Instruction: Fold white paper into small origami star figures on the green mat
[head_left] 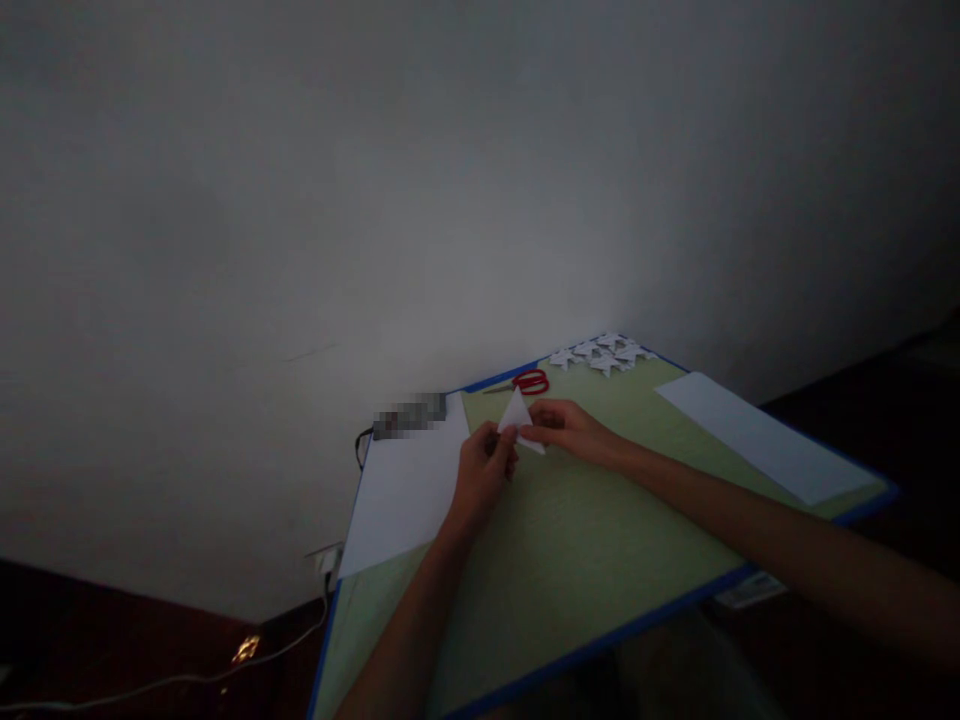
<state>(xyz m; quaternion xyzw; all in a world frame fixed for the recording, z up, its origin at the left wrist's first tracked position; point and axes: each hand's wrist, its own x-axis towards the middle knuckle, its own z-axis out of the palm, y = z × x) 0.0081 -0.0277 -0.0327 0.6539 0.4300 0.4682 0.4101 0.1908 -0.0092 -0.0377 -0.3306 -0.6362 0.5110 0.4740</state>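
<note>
Head view: v. dim; folded paper (517,411) part-hidden by left hand (481,479)

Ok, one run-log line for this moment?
left hand: pinching folded paper | right hand: pinching folded paper | scissors: lying behind hands on green mat

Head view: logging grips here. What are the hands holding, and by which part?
A folded white paper triangle: left hand pinches its lower edge, right hand its right edge.

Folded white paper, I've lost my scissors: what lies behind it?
Red-handled scissors lie on the green mat just behind the paper; the mat beneath it is hidden.
</note>
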